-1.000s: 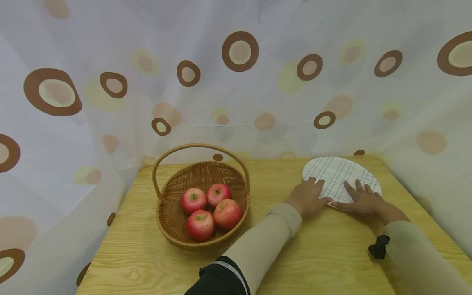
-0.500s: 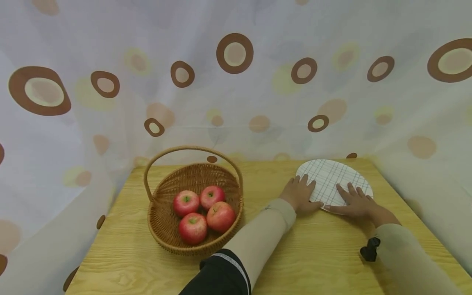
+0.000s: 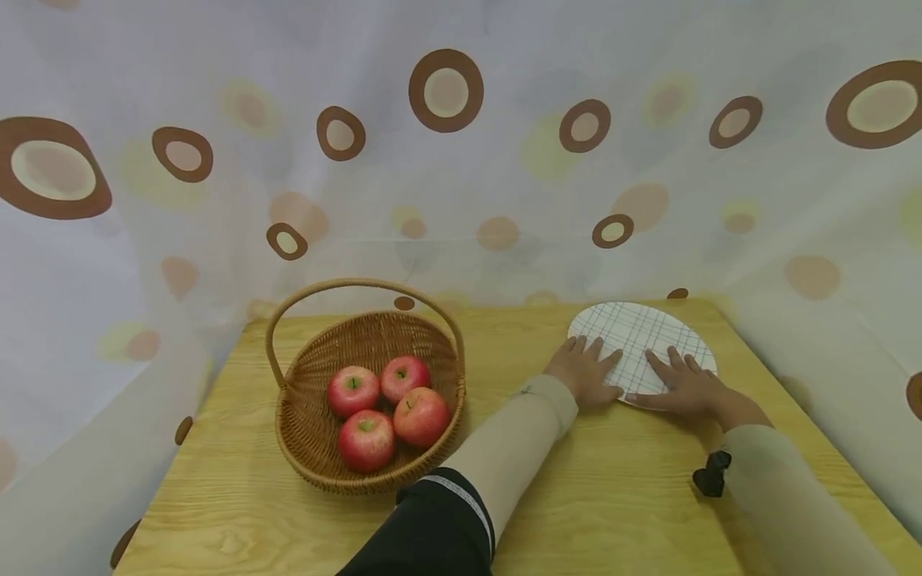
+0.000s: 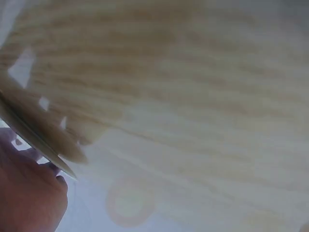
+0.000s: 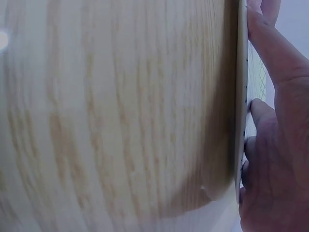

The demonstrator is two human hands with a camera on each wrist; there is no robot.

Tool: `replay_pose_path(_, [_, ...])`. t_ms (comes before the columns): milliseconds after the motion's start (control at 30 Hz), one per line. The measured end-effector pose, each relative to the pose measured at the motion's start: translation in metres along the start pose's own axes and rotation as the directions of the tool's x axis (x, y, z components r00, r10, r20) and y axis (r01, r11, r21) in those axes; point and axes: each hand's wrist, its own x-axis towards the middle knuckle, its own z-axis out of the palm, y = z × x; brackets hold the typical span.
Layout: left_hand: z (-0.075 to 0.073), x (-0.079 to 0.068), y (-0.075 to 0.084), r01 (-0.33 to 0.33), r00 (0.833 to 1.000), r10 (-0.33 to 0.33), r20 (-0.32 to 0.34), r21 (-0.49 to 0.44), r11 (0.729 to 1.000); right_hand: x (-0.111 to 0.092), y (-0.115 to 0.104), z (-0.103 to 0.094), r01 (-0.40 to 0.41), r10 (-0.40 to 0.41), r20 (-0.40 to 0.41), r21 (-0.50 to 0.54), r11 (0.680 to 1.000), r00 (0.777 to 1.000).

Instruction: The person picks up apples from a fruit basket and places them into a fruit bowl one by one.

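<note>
A flat, round white plate (image 3: 634, 324) with a thin checked line pattern lies at the back right of the wooden table. My left hand (image 3: 582, 373) rests on its near-left edge, fingers spread over the top and thumb along the front rim. On the near-right side, my right hand (image 3: 687, 386) lies with spread fingers on the surface. The two thumbs almost meet at the front rim. In the right wrist view the plate (image 5: 240, 106) shows edge-on beside the fingers (image 5: 263, 113). The left wrist view catches its edge (image 4: 38, 140) above my left hand (image 4: 31, 193).
A wicker basket (image 3: 298, 436) with a tall arched handle (image 3: 353, 282) stands left of my left forearm, holding several red apples (image 3: 367, 441). Patterned white cloth (image 3: 497, 184) hangs behind and beside the wooden table (image 3: 216, 480). A small black clip-like object (image 3: 711, 474) sits at my right cuff.
The head view has turned slightly, so everything sits further left in it. My left fingers have spread a little and shifted left on the plate; the plate and basket keep their places.
</note>
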Motion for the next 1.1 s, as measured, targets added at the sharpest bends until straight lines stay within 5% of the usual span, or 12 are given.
replay_pose_path(233, [0.002, -0.004, -0.005, -0.020, 1.000, 0.019, 0.020, 0.022, 1.000, 0.001, 0.001, 0.003, 0.011, -0.014, 0.047, 0.057, 0.998, 0.999])
replay_pose_path(633, [-0.002, -0.017, 0.000, 0.045, 0.998, -0.044, 0.037, -0.031, 0.999, 0.007, 0.013, 0.008, 0.044, -0.045, 0.038, 0.047, 0.998, 0.998])
replay_pose_path(1100, [0.007, -0.036, -0.003, 0.100, 0.994, -0.096, 0.060, -0.053, 0.994, 0.000, -0.014, 0.016, 0.051, -0.051, 0.033, 0.017, 0.999, 0.998])
